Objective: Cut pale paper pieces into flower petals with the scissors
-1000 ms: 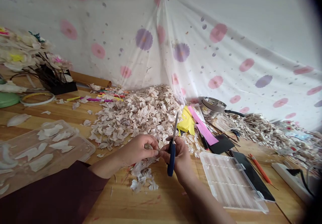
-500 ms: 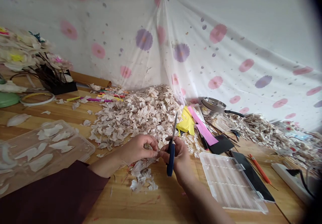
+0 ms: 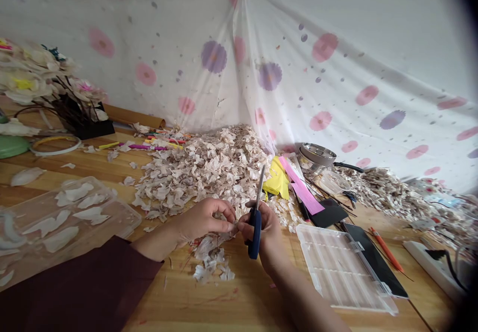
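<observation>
My right hand (image 3: 267, 235) is closed around blue-handled scissors (image 3: 256, 212), blades together and pointing up and away. My left hand (image 3: 203, 218) is pinched, fingertips meeting my right thumb over a small pale scrap that I cannot make out clearly. Both hands hover just above the wooden table (image 3: 194, 302), over a little heap of pale husk scraps (image 3: 212, 265). Directly behind them rises a big pile of pale husk scraps (image 3: 209, 167).
A clear tray of white petal shapes (image 3: 63, 217) lies at left; a clear compartment box (image 3: 343, 272) and dark tablet (image 3: 373, 257) at right. Yellow and pink paper (image 3: 295, 182), a metal pan (image 3: 317, 155), orange pen (image 3: 386, 250), paper flowers (image 3: 37, 78), power strip (image 3: 429, 265).
Almost nothing: both hands stay together at the same spot, with only a slight shift of the fingers and the view.
</observation>
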Demonstrator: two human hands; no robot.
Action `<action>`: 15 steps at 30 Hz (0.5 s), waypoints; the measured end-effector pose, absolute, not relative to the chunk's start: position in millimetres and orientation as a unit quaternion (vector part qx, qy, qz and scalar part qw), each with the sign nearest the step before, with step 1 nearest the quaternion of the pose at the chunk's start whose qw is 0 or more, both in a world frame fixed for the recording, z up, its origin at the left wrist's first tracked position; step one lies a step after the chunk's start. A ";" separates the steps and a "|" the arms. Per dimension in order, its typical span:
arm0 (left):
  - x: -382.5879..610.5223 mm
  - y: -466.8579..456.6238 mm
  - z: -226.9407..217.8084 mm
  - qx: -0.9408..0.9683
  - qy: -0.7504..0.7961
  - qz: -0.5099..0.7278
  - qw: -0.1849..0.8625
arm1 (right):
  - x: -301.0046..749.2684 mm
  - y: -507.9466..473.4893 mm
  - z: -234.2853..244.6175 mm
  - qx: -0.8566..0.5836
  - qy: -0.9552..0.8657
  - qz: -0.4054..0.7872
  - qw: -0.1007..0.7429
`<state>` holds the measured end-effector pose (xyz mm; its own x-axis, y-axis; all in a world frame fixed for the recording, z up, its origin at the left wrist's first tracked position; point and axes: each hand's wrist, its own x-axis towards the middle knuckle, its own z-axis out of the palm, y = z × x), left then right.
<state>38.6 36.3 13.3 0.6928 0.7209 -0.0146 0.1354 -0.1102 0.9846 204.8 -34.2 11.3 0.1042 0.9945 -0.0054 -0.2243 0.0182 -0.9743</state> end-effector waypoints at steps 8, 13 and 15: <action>39.3 31.9 12.7 0.667 0.294 0.246 0.639 | 203.5 -35.9 11.8 -0.464 -0.408 0.529 0.581; 40.5 30.9 13.0 0.661 0.312 0.248 0.636 | 202.7 -36.9 10.6 -0.471 -0.391 0.514 0.601; 41.3 31.0 12.8 0.665 0.313 0.243 0.633 | 202.2 -37.0 10.6 -0.471 -0.385 0.509 0.609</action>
